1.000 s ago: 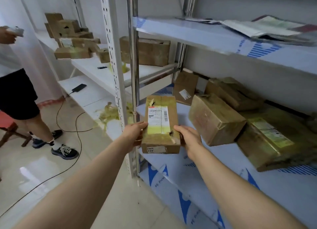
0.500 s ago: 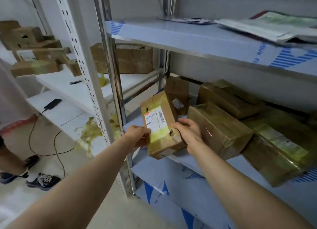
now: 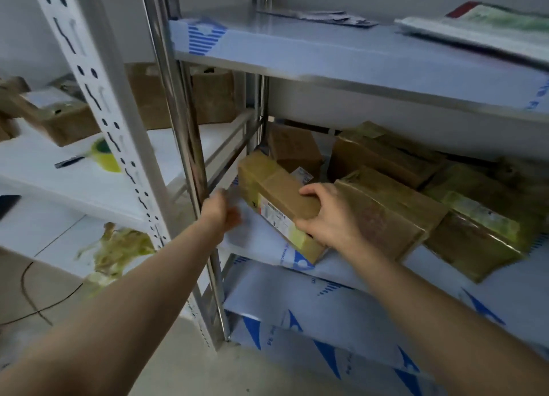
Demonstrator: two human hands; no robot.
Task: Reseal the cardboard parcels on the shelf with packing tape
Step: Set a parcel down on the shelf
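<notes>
A small taped cardboard parcel with a white and yellow label lies tilted on its side at the front left of the middle shelf. My right hand grips its near end, fingers curled over the top edge. My left hand is blurred, just left of the parcel beside the steel upright, apart from the box; its fingers cannot be made out. Several other taped parcels sit to the right on the same shelf. A yellow tape roll stands on the white shelf at the left.
A steel upright and a white perforated post stand between the two racks. More boxes sit on the left rack. Torn yellow tape scraps lie on a lower shelf. Papers lie on the top shelf.
The parcel has gone from held in front of the rack to lying tilted on the middle shelf. My left hand has come off it; my right hand still grips it. The camera moved closer.
</notes>
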